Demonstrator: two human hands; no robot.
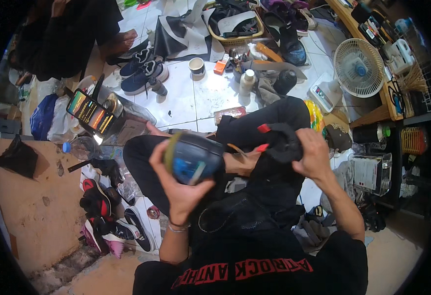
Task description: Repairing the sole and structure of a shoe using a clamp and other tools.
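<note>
My left hand is wrapped round a rounded black-and-blue object with a yellowish-green edge, held up over my crossed legs. Motion blur hides its exact kind. To the right, my right hand grips a black curved piece with red tips by its right side. The two held things are apart from each other. Beneath and between them shows my bare foot. Past my knees, a reddish packet lies on the white tiles.
A lit phone leans at the left, near a bottle with a blue cap. Blue sneakers, a cup and a white bottle stand ahead. At the right is a fan. Several shoes lie lower left. Another person sits far left.
</note>
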